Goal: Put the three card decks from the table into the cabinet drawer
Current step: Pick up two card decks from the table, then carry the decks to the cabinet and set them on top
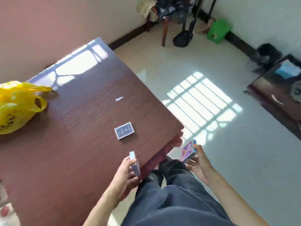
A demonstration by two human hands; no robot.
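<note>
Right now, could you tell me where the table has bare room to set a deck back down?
The table is bare between the yellow bag and the dark deck, and across the near-left part. Also free: the sunlit far corner beyond the paper scrap. Crowded only at the near edge, around the left hand.

Two decks in hand, one on the surface

The left hand [125,173] grips a grey-blue deck [135,163] on edge over the brown surface [73,144]; the right hand [199,165] holds a pink-patterned deck [188,151] out past the corner, above the floor [244,160]. A third deck [124,132] lies flat nearby — a yellow bag [17,105] sits well apart.
</note>
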